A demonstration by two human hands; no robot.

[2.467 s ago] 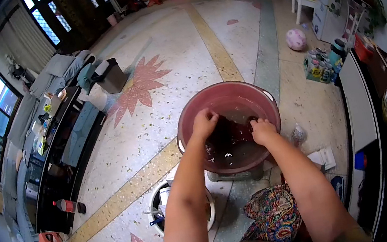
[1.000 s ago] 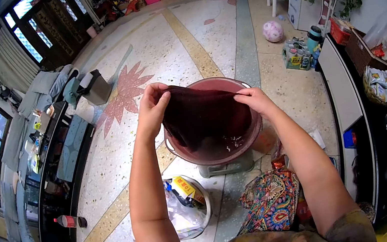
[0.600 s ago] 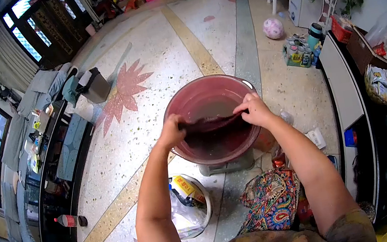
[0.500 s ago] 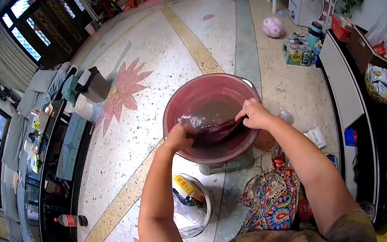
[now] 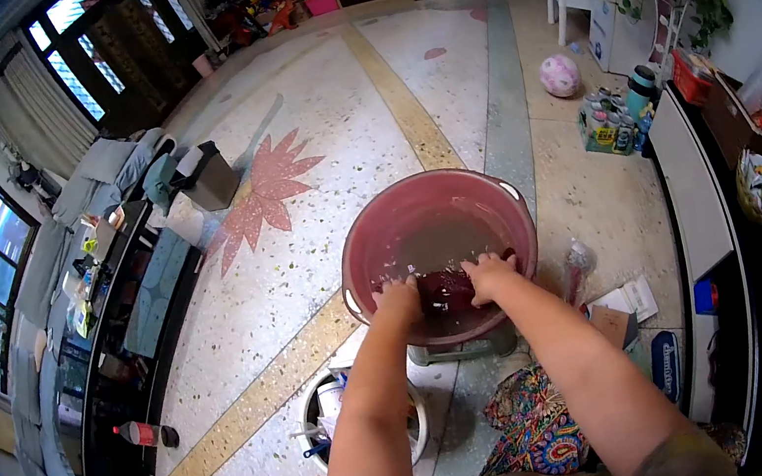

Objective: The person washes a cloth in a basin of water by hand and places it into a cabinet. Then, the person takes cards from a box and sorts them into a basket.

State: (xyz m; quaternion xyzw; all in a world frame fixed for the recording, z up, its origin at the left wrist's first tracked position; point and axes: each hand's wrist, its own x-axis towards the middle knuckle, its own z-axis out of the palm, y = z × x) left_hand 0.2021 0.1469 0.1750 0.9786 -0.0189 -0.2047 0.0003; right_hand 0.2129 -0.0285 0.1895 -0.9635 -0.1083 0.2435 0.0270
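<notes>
Ideally, the left hand (image 5: 398,299) and right hand (image 5: 495,278) press evenly at either side of the dark red cloth (image 5: 446,292), low in the water (image 5: 445,236) of the reddish basin (image 5: 364,241) near mid-frame, limiting splashes, though I cannot tell whether their fingers (image 5: 478,268) grip it.

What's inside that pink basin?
Cloudy water and dark red cloth between the left hand and right hand. The cloth's lower part and the bottom of the basin are hidden.

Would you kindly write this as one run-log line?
Left hand: at maroon cloth | right hand: at cloth | cloth: between hands, inside red tub
</notes>
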